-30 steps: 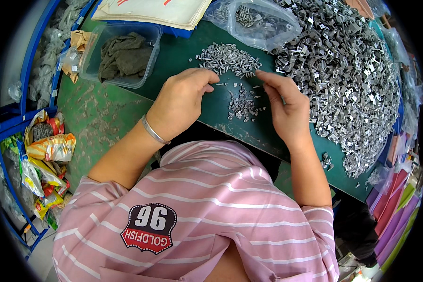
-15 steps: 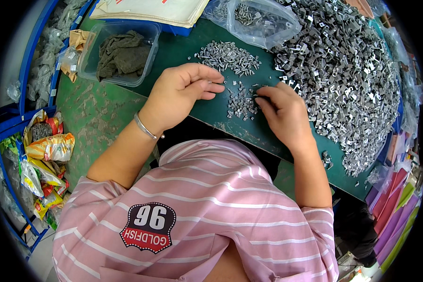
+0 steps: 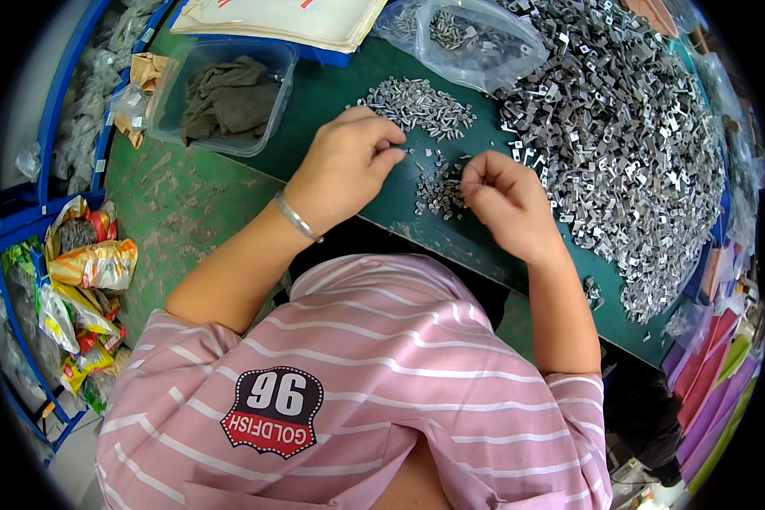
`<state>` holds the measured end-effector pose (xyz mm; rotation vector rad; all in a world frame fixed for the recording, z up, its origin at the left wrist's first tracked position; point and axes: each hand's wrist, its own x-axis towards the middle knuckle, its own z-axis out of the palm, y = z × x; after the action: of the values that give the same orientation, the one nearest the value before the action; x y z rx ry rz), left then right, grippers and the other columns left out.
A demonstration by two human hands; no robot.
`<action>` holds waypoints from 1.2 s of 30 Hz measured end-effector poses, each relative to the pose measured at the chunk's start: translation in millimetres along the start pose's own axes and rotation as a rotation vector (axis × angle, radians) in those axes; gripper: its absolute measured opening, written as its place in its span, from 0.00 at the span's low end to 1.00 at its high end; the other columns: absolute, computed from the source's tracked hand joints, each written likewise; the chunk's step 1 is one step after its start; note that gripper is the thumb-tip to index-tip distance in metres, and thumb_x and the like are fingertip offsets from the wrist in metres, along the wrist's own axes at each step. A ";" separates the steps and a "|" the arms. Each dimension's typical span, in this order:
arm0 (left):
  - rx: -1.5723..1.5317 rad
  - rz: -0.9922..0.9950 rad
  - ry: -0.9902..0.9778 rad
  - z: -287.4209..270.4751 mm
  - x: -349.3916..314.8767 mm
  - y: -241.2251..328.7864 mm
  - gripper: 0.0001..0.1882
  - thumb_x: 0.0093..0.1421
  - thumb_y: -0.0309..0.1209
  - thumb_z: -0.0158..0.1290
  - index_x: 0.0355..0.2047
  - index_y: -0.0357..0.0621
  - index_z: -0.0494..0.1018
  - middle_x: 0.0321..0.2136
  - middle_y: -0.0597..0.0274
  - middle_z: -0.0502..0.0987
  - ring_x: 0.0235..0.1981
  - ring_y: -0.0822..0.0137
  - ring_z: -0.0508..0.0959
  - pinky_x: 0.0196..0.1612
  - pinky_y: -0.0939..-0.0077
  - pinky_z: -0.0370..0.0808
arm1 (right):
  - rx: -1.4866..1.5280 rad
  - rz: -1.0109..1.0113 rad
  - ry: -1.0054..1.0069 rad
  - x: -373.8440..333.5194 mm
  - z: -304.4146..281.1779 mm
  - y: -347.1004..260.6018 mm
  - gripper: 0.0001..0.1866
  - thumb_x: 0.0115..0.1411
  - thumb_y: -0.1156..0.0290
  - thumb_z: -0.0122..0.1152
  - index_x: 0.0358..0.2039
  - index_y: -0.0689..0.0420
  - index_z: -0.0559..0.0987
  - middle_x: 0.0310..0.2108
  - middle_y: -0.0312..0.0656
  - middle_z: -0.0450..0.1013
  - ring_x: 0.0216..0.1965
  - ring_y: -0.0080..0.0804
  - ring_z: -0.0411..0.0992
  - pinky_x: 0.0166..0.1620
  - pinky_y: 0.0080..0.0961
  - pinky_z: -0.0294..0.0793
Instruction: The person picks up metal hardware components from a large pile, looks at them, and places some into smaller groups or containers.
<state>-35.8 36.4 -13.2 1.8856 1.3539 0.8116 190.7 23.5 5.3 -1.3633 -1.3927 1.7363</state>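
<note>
My left hand [image 3: 342, 170], with a silver bangle at the wrist, hovers at the left of the small metal parts. Its thumb and curled fingers come together, and anything between them is too small to make out. Just beyond it lies a heap of small silver screw-like pieces [image 3: 423, 104]. A smaller scatter of tiny metal bits [image 3: 438, 194] spreads between my hands. At its right edge my right hand [image 3: 514, 208] pinches with thumb and fingers curled in, hiding whatever is in the grip.
A large mound of bent metal brackets [image 3: 612, 127] covers the right of the green table [image 3: 348, 85]. At the back sits a clear plastic bag of parts [image 3: 467, 51]. A clear tub [image 3: 263, 144] with a dark cloth [image 3: 229, 98] stands left. Blue shelving [image 3: 47, 110] lines the far left.
My left hand has turned, and its stretched fingers have curled in toward the thumb. My right hand's fingers have bent further inward at nearly the same spot.
</note>
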 end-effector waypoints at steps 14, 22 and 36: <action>-0.922 -0.504 -0.153 -11.2 4.5 9.8 0.06 0.59 0.23 0.53 0.36 0.33 0.74 0.27 0.61 0.76 0.24 0.75 0.76 0.26 0.85 0.74 | -0.939 -0.348 0.185 0.3 11.7 -5.9 0.05 0.51 0.72 0.61 0.28 0.58 0.79 0.27 0.47 0.73 0.28 0.47 0.74 0.33 0.38 0.74; -0.480 -0.201 -0.237 6.5 6.2 -1.9 0.05 0.53 0.19 0.56 0.32 0.37 0.76 0.26 0.70 0.73 0.24 0.80 0.71 0.25 0.84 0.68 | -0.615 -0.261 0.069 6.6 -0.7 -10.1 0.04 0.51 0.75 0.61 0.24 0.62 0.79 0.22 0.43 0.73 0.20 0.34 0.71 0.26 0.29 0.71; -0.563 -0.323 -0.205 -3.1 5.2 8.1 0.03 0.58 0.23 0.55 0.32 0.37 0.74 0.26 0.63 0.74 0.26 0.73 0.74 0.28 0.80 0.71 | -1.040 -0.423 0.244 15.1 1.2 -4.3 0.06 0.53 0.74 0.60 0.33 0.58 0.79 0.29 0.46 0.74 0.29 0.48 0.74 0.34 0.38 0.75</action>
<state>-32.5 40.0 -4.3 1.2384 1.1145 0.7152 183.5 37.4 3.5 -1.4944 -2.3378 0.5000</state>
